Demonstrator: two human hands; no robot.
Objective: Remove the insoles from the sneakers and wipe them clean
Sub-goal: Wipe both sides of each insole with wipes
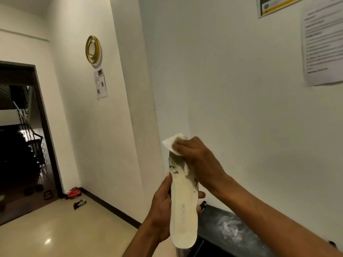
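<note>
Home hallway: stairwell doorway [24,136], shoes [75,192].

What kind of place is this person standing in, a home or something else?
Probably an entrance hall or landing in a shared residence or hostel. Printed notices are taped to the wall, shoes lie on the tiled floor by a dark doorway, and a staircase railing shows beyond it.
</note>
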